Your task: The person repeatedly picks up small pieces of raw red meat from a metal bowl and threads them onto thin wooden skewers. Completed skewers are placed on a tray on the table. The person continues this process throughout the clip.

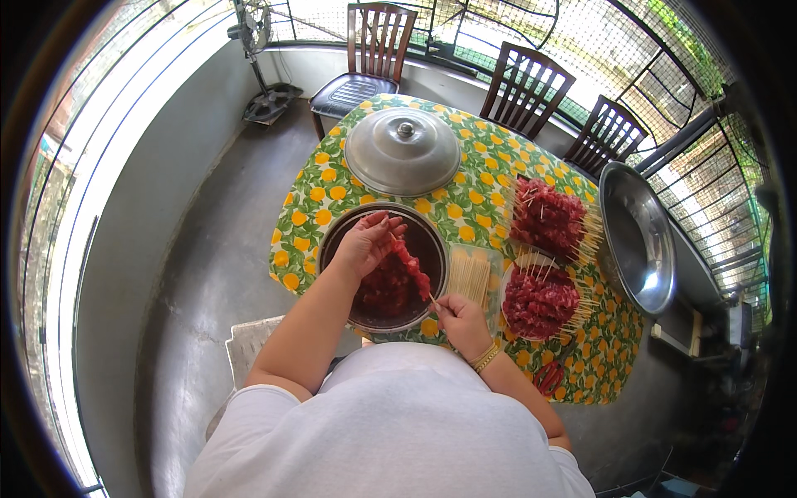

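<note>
A skewer of raw red meat (pixel 412 268) slants over a deep metal pot (pixel 442 274) that holds more cut raw meat (pixel 386 290). My right hand (pixel 462 324), with a gold bracelet on its wrist, pinches the bare lower end of the stick. At the upper end, the fingers of my left hand (pixel 364 246) are curled round the meat near the tip. Just right of the pot lies a bundle of bare bamboo sticks (pixel 471 276) in a clear tray. Two piles of loaded skewers, a far one (pixel 548 217) and a nearer one on a plate (pixel 541 303), rest farther right.
A domed metal lid (pixel 402 153) lies beyond the pot on the lemon-patterned tablecloth (pixel 322 195). At the right edge a large metal basin (pixel 638 236) leans tilted. Red-handled scissors (pixel 549 378) are near the front right. Wooden chairs (pixel 525 90) and a standing fan (pixel 259 58) are behind.
</note>
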`<state>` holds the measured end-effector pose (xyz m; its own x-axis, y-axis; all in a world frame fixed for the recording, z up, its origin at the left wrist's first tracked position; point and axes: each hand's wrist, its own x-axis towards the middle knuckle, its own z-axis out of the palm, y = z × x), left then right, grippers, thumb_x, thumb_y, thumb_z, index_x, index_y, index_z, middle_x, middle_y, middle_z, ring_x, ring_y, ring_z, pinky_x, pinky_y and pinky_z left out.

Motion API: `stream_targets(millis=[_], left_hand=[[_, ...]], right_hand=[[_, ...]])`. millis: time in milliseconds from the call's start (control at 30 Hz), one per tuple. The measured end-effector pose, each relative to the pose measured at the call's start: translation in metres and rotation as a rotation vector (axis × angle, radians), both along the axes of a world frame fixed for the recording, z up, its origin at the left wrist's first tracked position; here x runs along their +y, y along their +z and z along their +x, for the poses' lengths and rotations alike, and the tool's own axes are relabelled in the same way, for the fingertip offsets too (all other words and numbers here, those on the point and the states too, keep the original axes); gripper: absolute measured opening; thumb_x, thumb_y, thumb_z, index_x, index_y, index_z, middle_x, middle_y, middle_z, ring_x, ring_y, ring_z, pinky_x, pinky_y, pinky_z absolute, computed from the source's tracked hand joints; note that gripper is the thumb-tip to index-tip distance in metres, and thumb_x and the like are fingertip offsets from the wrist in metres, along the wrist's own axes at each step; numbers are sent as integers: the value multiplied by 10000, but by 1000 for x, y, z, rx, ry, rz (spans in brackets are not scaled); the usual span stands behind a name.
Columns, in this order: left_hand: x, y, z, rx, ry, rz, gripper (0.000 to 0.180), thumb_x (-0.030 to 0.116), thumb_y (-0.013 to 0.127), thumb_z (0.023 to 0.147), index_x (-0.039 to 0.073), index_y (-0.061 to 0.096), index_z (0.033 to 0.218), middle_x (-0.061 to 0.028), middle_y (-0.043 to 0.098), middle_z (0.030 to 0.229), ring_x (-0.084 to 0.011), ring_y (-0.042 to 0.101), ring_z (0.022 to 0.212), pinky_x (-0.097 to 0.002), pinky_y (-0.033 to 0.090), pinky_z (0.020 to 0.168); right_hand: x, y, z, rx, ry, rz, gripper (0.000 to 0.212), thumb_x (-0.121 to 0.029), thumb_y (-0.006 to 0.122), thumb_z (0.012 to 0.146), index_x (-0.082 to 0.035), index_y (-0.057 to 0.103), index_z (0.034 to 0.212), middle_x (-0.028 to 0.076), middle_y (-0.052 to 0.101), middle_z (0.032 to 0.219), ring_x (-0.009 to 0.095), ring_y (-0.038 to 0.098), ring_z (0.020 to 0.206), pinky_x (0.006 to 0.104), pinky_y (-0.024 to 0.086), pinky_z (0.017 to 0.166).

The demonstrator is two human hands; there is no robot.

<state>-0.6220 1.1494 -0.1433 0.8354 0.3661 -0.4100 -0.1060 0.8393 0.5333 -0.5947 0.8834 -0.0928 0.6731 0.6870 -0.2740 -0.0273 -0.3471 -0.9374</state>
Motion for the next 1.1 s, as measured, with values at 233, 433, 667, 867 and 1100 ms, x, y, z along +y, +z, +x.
stream_targets(millis=[233,433,667,867,1100], left_hand=[[-9,26,-3,13,-52,175,133,132,635,959,57,611,1066,-97,705,1028,-219,687,1004,-332,565,813],[-9,32,-3,36,-61,259,95,171,611,980,91,623,1028,-87,715,1041,-191,692,1002,-319,552,838],[-12,36,-1,28,-68,324,102,181,618,978,89,617,1022,-79,709,1017,-162,680,950,-299,547,819],[-18,43,0,46,21,436,95,140,605,983,61,622,1033,-73,703,1017,-148,667,950,-288,546,837],[-34,37,0,27,172,840,92,60,594,975,20,626,1053,-70,706,987,-144,668,931,-256,532,829]], right_hand=[[1,-1,0,-38,-17,-13,122,-74,580,959,22,652,938,41,615,733,104,584,644,260,478,599],[-1,2,-1,-87,-8,28,120,-43,568,959,14,671,982,7,633,768,63,565,653,214,462,592],[-1,6,1,-100,-9,30,113,-31,573,951,23,669,975,18,643,785,69,572,651,222,474,587],[-1,11,2,-99,-14,32,105,-22,575,946,29,666,960,21,644,784,69,574,646,221,472,580],[2,12,0,-67,-30,74,100,-25,571,951,17,662,954,8,624,748,61,556,634,215,460,579]])
